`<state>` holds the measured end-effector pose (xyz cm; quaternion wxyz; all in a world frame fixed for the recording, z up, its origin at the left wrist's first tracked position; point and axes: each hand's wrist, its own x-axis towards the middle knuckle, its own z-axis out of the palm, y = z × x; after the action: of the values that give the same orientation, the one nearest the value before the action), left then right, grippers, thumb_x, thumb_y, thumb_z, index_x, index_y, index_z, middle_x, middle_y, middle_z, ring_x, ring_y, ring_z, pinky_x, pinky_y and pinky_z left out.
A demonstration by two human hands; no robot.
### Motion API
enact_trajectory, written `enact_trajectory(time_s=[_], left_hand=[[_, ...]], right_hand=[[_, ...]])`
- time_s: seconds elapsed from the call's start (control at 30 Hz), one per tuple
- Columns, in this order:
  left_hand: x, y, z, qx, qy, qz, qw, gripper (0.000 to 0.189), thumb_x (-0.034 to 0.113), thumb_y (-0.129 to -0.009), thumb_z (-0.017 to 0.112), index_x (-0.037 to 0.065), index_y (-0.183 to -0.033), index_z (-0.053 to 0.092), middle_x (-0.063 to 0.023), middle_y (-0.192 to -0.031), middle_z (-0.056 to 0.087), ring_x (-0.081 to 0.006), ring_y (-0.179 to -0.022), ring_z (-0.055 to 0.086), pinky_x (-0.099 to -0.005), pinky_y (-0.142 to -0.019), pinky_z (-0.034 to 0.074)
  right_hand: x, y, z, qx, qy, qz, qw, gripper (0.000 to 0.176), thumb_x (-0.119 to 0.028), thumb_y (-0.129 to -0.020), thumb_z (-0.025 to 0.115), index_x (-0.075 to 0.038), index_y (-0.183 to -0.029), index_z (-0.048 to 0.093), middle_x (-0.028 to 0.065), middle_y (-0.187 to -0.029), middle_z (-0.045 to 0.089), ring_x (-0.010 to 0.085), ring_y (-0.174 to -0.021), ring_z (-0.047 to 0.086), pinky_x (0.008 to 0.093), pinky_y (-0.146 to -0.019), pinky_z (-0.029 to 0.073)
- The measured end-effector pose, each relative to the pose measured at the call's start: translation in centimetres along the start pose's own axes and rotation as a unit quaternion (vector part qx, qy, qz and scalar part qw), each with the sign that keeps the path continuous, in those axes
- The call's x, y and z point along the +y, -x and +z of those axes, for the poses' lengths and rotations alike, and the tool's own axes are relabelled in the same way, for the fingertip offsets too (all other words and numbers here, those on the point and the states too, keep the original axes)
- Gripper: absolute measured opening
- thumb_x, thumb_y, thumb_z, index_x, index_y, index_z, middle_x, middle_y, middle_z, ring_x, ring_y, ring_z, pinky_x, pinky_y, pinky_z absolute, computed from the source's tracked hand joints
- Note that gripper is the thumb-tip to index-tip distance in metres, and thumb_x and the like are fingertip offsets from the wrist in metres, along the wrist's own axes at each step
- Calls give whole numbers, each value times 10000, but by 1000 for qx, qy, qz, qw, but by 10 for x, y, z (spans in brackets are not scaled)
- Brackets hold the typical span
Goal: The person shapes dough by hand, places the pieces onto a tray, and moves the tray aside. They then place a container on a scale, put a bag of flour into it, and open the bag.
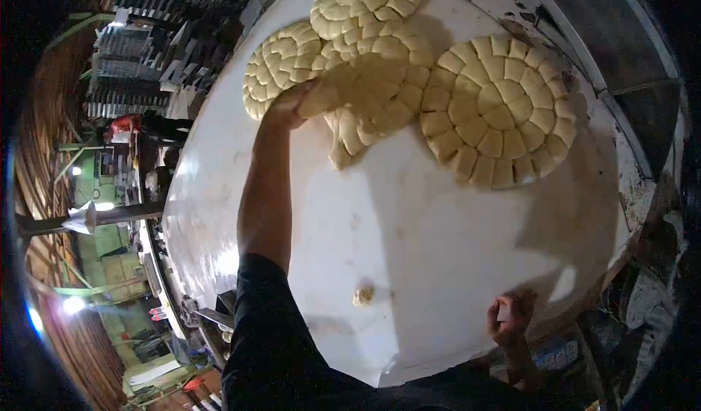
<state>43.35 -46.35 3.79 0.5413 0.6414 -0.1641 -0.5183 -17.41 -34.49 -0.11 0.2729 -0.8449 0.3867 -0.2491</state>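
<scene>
My left hand (295,105) reaches far across the white table and is closed on the near left edge of a folded slab of pale dough (383,82) cut into pieces. Its fingertips are hidden against the dough. A loose flap of cut dough (347,137) hangs out just right of the hand. My right hand (510,316) is near the table's front right edge, its fingers curled. A pale patch shows inside the curl, and I cannot make out whether it is something held. Between my arms lies a small lump of dough (363,296).
Round coils of dough scored into segments lie on the white table (314,214): one at right (504,111), one at the back (365,2), one at left (281,67). A worn ledge (635,199) edges the right side. A person in red (125,127) is in the left background.
</scene>
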Motion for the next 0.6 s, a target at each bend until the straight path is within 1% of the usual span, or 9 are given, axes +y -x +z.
enact_trajectory(time_s=[0.07,0.1,0.17,0.27,0.33,0.4,0.47,0.53,0.6], left_hand=[[13,1,-3,24,-23,-125,992,385,247,-914,630,13,-1213,566,-118,-1093,650,-207,-978,645,-323,-859,562],[0,-8,-19,-3,-33,-102,994,412,265,-909,638,13,-1226,561,-109,-1099,652,-194,-978,640,-311,-888,549],[-36,9,-24,5,-88,-34,996,418,273,-904,648,24,-1229,564,-85,-1130,647,-197,-962,638,-272,-887,533],[-83,29,-38,186,-224,208,934,508,446,-902,604,15,-1171,620,-147,-1072,659,-225,-873,639,-327,-741,531],[-93,72,-36,386,-430,-65,814,737,674,-766,628,1,-1063,668,-167,-913,687,-259,-781,646,-393,-679,525],[-123,129,-38,460,-395,4,796,871,804,-670,588,-7,-976,680,-152,-807,689,-257,-695,641,-424,-644,515],[-179,161,-64,565,-286,125,764,725,701,-748,621,-9,-883,680,-138,-709,671,-238,-646,634,-407,-642,516],[-180,236,-29,588,-191,157,770,657,635,-795,620,-9,-916,668,-146,-777,679,-245,-707,647,-402,-652,525],[-210,294,-13,608,-105,179,766,589,568,-843,619,-10,-950,656,-153,-846,686,-251,-769,659,-396,-661,534]], right_hand=[[0,-2,0,13,-16,-12,1000,95,-41,-780,588,-83,-848,538,86,-778,561,269,-727,528,419,-741,402],[2,5,6,19,-14,-14,1000,95,-41,-780,588,-83,-848,538,86,-778,561,269,-727,528,419,-741,402],[7,22,21,48,-122,98,986,79,-44,-775,577,-82,-832,539,80,-769,569,279,-728,533,434,-748,407],[15,15,15,80,-29,-18,996,203,-35,-731,645,-68,-913,563,97,-831,587,308,-835,569,477,-816,426],[15,9,14,92,-34,-28,995,143,-64,-751,630,-67,-872,553,98,-792,557,303,-787,543,457,-785,416],[12,4,16,100,-42,-43,993,96,-93,-772,614,-67,-831,543,99,-752,527,299,-740,518,437,-753,406],[7,-2,14,154,-21,-136,978,126,-113,-769,626,-51,-847,550,123,-761,508,300,-753,519,426,-762,404],[-1,-6,3,85,62,-155,982,166,-138,-765,655,-30,-842,555,140,-778,507,284,-767,518,416,-777,403],[5,-4,19,77,-90,-69,991,209,-179,-777,686,-13,-844,578,138,-789,529,250,-756,537,393,-756,438]])
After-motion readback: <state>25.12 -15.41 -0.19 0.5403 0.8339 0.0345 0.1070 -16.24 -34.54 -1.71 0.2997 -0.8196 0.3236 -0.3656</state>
